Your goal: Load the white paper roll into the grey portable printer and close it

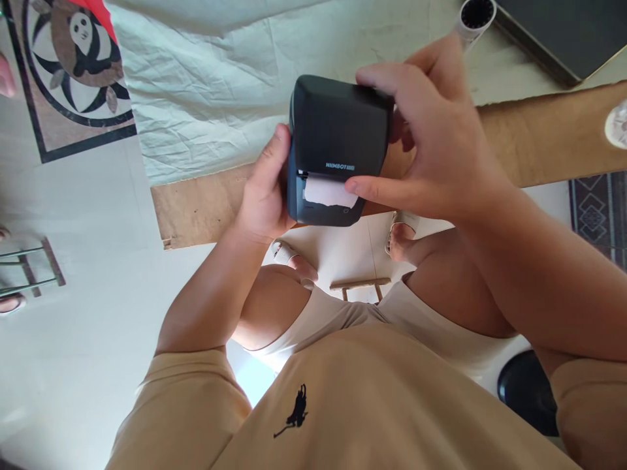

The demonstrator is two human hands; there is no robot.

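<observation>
A black label printer (340,124) marked NIIMBOT is held up over the front edge of the table. Out of its slot sticks a short white strip of label paper (329,190) with a ragged lower edge. My left hand (267,186) grips the printer's left side, thumb along the edge and the other fingers hidden beneath it. My right hand (435,140) is closed about the right side. One of its digits lies at the top right corner, and another touches the right end of the paper strip.
A pale green cloth (210,85) covers the table, whose bare wooden edge (200,209) runs along the front. A white cylinder (476,16) and a flat black object (568,39) sit at the back right. On the left are a stool (32,267) and another person's foot (10,303).
</observation>
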